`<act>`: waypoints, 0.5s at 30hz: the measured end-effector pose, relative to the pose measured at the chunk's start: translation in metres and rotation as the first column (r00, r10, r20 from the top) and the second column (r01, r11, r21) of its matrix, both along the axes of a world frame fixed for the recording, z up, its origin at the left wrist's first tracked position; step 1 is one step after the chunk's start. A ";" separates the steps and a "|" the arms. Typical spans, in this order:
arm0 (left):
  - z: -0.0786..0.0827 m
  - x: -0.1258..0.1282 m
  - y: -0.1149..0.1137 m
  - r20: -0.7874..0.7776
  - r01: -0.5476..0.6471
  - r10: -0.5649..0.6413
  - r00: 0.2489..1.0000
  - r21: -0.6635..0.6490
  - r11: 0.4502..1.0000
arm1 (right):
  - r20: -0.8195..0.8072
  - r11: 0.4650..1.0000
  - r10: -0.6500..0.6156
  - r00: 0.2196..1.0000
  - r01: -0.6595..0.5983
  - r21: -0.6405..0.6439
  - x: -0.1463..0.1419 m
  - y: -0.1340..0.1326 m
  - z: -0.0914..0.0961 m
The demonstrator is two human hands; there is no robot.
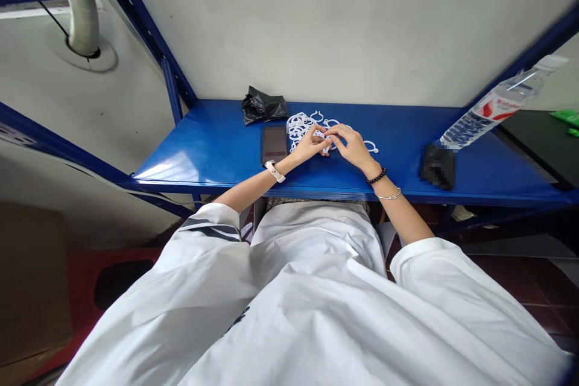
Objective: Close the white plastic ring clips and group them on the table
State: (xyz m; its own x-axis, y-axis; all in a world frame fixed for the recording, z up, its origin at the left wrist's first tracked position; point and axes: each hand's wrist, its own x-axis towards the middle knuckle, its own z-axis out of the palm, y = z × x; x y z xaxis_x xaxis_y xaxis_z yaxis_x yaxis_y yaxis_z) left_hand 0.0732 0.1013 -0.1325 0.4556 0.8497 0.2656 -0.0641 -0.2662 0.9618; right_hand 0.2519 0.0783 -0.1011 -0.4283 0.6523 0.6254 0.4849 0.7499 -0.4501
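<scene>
My left hand (pixel 311 146) and my right hand (pixel 351 143) meet over the blue table (pixel 217 139), fingertips pinched together on a small white plastic ring (pixel 327 146). Fingers cover most of that ring, so its shape is only partly visible. Just behind and left of my fingers lies a tangled pile of white plastic rings (pixel 297 125), some with a gap and small knobbed ends. Another white ring (pixel 371 148) pokes out to the right of my right hand. A dark phone (pixel 274 145) lies flat beside my left wrist.
A crumpled black plastic bag (pixel 263 107) sits at the back, left of the rings. Toward the right stands a clear water bottle (pixel 495 105), with a small black object (pixel 438 166), partly pixelated, in front. Blue metal frame posts (pixel 169 87) rise at the table's left end.
</scene>
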 end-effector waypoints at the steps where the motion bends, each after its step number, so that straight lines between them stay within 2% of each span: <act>1: 0.001 0.000 -0.001 -0.007 0.005 -0.005 1.000 0.020 1.000 | 0.009 1.000 -0.025 1.000 0.025 -0.003 0.001 -0.001 0.000; 5: 0.005 -0.002 -0.005 -0.045 -0.010 0.014 0.999 0.091 0.996 | 0.065 0.994 -0.099 0.993 0.101 -0.032 0.005 -0.004 0.000; 9: 0.013 -0.005 -0.010 -0.111 -0.092 0.120 0.987 0.229 0.969 | 0.082 0.994 -0.094 0.992 0.098 -0.043 0.006 -0.003 -0.001; 12: 0.017 -0.008 -0.011 -0.206 -0.137 0.234 0.950 0.396 0.908 | 0.093 0.995 -0.087 0.992 0.091 -0.041 0.005 -0.004 0.000; 15: 0.019 -0.010 -0.011 -0.301 -0.119 0.327 0.896 0.547 0.829 | 0.123 0.994 -0.098 0.987 0.104 -0.042 0.005 -0.006 0.001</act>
State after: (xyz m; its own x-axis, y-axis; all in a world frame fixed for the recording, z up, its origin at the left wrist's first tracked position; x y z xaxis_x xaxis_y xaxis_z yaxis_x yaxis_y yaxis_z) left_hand 0.0632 0.0906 -0.1139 0.4208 0.7327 0.5349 0.3862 -0.6782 0.6251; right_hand 0.2574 0.0728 -0.1002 -0.4293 0.7240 0.5399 0.6102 0.6733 -0.4177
